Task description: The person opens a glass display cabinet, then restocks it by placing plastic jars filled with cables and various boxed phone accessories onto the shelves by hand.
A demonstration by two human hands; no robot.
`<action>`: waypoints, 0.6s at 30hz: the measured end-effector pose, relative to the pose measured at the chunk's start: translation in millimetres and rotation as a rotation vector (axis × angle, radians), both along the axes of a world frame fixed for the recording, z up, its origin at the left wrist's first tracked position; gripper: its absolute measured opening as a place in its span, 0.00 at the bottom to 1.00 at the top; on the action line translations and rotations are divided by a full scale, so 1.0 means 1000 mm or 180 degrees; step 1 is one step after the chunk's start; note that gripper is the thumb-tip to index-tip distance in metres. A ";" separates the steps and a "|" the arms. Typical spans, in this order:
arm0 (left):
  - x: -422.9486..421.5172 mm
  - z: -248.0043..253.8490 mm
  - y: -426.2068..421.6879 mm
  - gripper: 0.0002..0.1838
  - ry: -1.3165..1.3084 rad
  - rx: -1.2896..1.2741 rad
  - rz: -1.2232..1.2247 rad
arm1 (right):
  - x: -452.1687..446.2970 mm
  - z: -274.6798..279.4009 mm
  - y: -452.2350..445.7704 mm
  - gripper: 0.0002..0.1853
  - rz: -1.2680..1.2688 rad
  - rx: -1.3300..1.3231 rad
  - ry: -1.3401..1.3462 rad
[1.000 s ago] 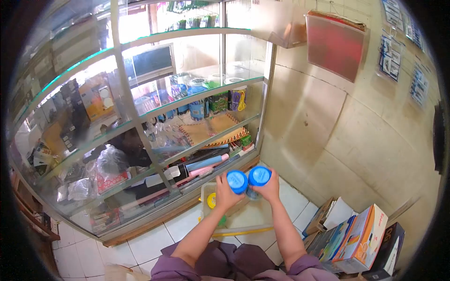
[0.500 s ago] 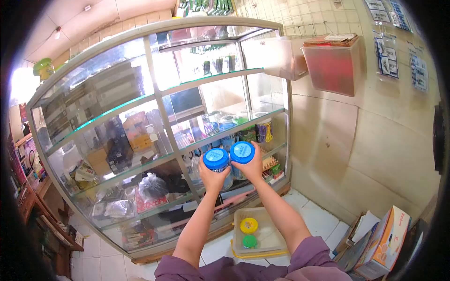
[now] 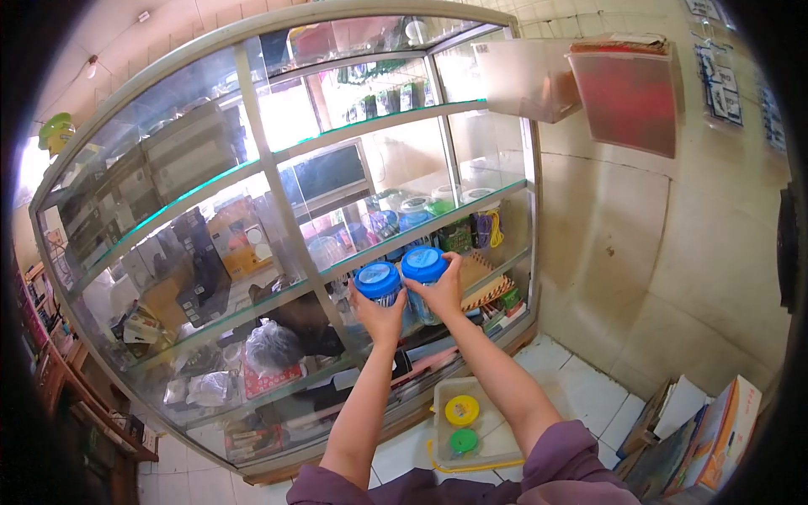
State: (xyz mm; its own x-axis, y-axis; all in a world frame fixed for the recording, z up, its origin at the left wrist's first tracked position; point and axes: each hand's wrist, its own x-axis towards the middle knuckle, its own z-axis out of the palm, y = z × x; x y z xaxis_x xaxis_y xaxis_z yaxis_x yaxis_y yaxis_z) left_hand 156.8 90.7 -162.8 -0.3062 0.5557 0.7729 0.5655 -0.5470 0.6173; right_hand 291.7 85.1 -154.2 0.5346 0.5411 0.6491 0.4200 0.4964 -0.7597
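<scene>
1. Gripping the left blue-lidded jar (image 3: 377,279) around its side with a curled left hand (image 3: 380,317).
2. Clasping the right blue-lidded jar (image 3: 424,265) likewise in the right hand (image 3: 441,291), just beside the other.
3. Holding both before the glass display cabinet (image 3: 284,202).
4. Seeing, below, a plastic tub (image 3: 497,417) on the floor (image 3: 572,391).

Big boxy glass cabinet (image 3: 296,225): smooth & shiny, w/ dull grey metal frame (image 3: 268,157). In front of cab.: two round blue plastic lids (image 3: 423,263), smooth & a bit shiny; purple sleeves (image 3: 560,454), matt cloth; low see-thru plastic tub (image 3: 492,433), cloudy. Right of cab.: flat cream wall panels (image 3: 581,244), matt.
</scene>
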 end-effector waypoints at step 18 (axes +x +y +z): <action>-0.008 -0.063 0.037 0.19 0.0570 0.0095 0.0218 | 0.009 -0.080 0.053 0.17 0.0093 0.0026 -0.1220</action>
State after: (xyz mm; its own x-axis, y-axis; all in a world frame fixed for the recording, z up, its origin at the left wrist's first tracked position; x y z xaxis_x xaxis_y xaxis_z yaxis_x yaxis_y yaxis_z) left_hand 149.2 128.1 -225.9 -0.1985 0.5143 0.8343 0.7014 -0.5201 0.4874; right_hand 300.5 137.8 -234.1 0.2366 0.5465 0.8034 0.6585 0.5178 -0.5461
